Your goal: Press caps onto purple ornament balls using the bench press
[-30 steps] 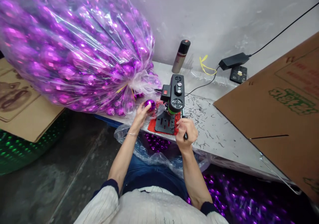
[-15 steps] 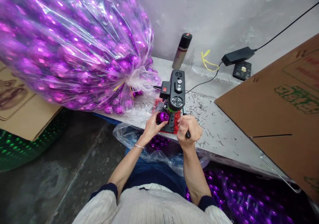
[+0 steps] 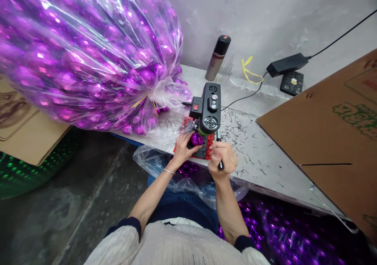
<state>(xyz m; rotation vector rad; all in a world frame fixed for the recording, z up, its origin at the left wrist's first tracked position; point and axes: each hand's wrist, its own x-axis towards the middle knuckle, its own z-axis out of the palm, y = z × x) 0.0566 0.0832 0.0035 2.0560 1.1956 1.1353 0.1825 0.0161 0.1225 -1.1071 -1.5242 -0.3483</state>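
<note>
Shifted right since a second ago, the ball is now at the machine, above its base, pinched by the left hand. The right hand grips the handle. Left, a tied bag crowds the worktop; a can stands behind, a carton right.

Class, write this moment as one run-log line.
left hand: holds purple ball; right hand: grips black lever handle; ball: over baseplate of black machine

Left fingers hold a purple ball at the black machine, right fingers wrapped around its lever
</note>
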